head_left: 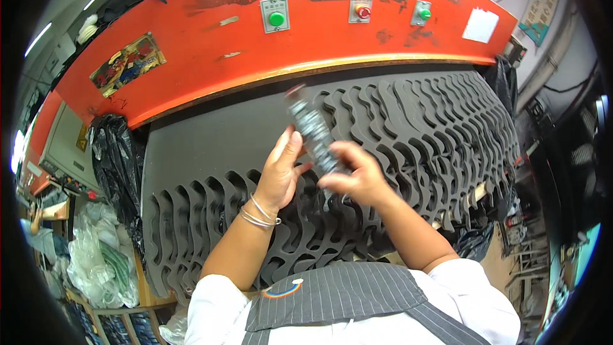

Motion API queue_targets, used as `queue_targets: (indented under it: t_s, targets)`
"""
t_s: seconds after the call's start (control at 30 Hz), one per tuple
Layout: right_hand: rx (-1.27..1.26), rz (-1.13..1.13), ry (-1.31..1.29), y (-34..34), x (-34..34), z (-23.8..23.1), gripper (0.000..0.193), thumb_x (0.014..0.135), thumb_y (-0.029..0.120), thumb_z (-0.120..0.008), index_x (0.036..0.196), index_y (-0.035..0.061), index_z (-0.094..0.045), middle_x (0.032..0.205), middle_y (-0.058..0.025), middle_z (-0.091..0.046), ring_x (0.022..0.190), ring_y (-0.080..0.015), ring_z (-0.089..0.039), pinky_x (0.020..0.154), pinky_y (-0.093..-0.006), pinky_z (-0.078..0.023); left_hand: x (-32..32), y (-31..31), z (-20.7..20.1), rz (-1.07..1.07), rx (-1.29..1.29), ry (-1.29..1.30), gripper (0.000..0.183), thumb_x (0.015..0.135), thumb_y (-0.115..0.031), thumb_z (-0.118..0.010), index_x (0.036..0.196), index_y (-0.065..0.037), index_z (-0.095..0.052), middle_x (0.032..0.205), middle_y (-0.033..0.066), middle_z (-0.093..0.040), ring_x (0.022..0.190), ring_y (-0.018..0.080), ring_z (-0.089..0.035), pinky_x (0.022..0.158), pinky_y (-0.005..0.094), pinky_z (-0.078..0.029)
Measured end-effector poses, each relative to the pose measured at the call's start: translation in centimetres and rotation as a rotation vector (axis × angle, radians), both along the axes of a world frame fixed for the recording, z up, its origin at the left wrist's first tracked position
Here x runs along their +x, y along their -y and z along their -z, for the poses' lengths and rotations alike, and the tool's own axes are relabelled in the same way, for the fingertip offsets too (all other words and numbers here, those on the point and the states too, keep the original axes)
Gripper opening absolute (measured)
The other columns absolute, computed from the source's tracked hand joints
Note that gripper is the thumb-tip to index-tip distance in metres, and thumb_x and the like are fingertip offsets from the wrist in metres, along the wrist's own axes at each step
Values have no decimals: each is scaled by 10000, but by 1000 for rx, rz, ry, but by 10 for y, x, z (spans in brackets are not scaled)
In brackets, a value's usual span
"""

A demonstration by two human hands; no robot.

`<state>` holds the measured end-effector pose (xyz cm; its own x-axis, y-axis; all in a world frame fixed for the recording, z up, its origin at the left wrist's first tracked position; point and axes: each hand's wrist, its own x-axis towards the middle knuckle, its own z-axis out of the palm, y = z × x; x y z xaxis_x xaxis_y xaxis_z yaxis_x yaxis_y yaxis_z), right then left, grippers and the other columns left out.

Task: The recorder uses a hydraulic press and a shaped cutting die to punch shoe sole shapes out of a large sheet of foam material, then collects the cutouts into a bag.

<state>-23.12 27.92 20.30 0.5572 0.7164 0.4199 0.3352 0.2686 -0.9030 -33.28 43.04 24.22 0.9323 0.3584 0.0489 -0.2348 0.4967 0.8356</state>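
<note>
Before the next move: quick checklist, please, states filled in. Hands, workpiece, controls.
1. Right hand gripping the speckled oblong object near its lower end: ok.
2. Left hand in firm contact with it: cannot tell; it is beside the object, which is motion-blurred.
3. Hands away from the red push-button and green push-buttons: ok.
4. Red push-button released: cannot tell from this angle.
5. Left wrist free of jewellery: not ok; silvery bangles are on it.
6. Dark grey wavy-cut sheet beneath both hands: ok.
</note>
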Motion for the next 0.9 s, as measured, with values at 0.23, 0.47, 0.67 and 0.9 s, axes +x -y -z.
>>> queue_targets:
  t_s: [0.23,0.47,0.67,0.9]
  targets:
    - [-371,-237,255,-2,-22,3,478,646,229,-812,1045,25,-644,905,-115,-607,854,-195,-579,742,-316,-474,-28,-51,-12,56,1259,-183,788,657,-224,-842,1311,41,-490,1317,205,-533,1259,290,-484,1064,354,-355]
    - [-804,185,424,-71,41,-46,495,662,354,-676,1029,23,-658,982,-222,-668,951,-355,-639,860,-423,-498,-10,-116,-13,-459,599,-313,303,784,-162,-709,1016,5,-606,828,67,-645,776,122,-597,730,299,-494]
    - [-808,224,437,-114,73,-1,781,717,498,-705,1250,-38,-506,1060,-232,-642,1029,-392,-602,892,-431,-476,50,-99,62,-245,506,-319,371,844,-240,-584,1110,16,-625,1075,102,-658,1011,187,-599,1005,339,-380]
    - [-226,198,519,-62,97,41,629,679,178,-804,1227,1,-553,938,-156,-619,882,-304,-574,780,-361,-481,67,-95,55,-12,863,-373,418,837,-336,-503,1142,-70,-610,1091,72,-645,1164,203,-495,1125,466,96]
